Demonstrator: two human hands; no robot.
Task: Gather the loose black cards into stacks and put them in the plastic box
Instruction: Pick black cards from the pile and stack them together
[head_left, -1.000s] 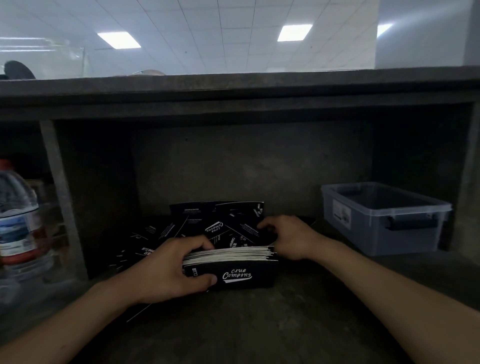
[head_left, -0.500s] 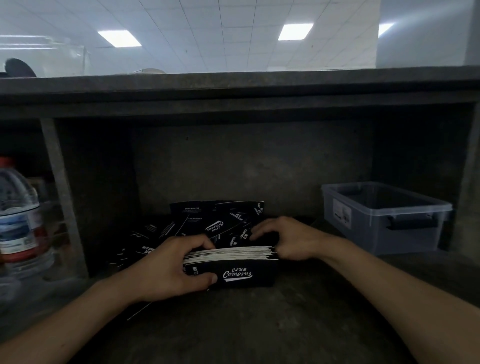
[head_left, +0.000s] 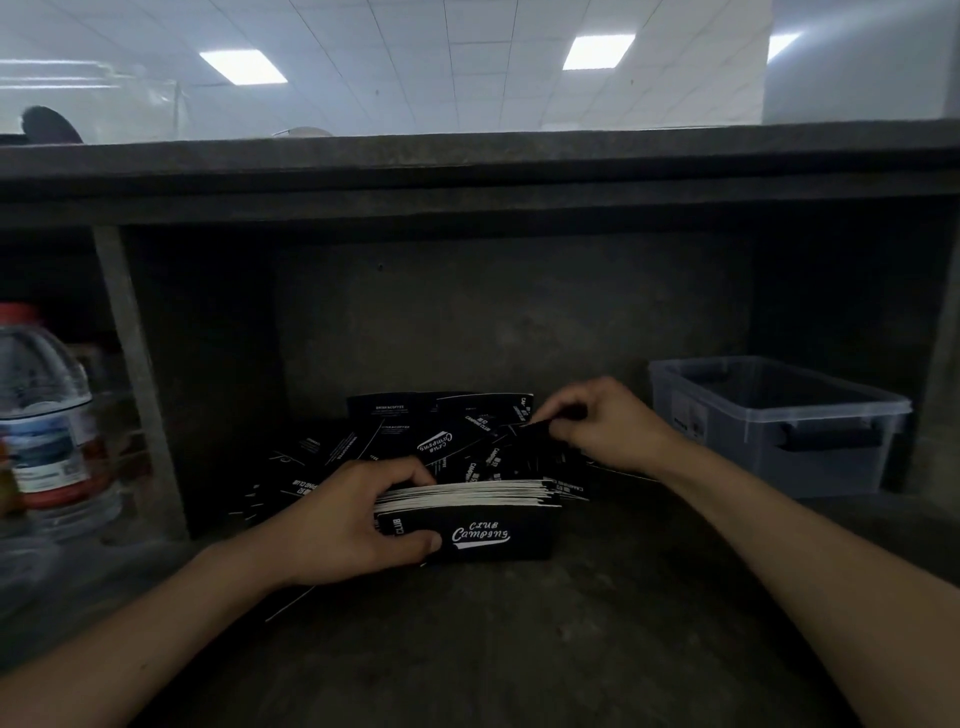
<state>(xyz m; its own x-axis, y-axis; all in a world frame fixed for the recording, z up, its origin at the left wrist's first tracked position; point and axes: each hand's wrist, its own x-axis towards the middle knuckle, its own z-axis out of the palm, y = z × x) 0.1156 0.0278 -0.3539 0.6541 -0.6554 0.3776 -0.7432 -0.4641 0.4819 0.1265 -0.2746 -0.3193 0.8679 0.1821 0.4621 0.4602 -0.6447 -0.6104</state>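
Left hand (head_left: 343, 525) grips the "CLUB Camping" card stack (head_left: 467, 519) upright, while right hand (head_left: 602, 423) pinches one loose black card (head_left: 530, 431) off the pile.

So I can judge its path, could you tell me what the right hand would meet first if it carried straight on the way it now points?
Its fingers point left, so the right hand, pinching one card, would probably first meet the heap of loose cards; depth is unclear.

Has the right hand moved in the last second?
Yes. The right hand has lifted off the stack of black cards, back and slightly toward the clear plastic box, pinching a loose black card.
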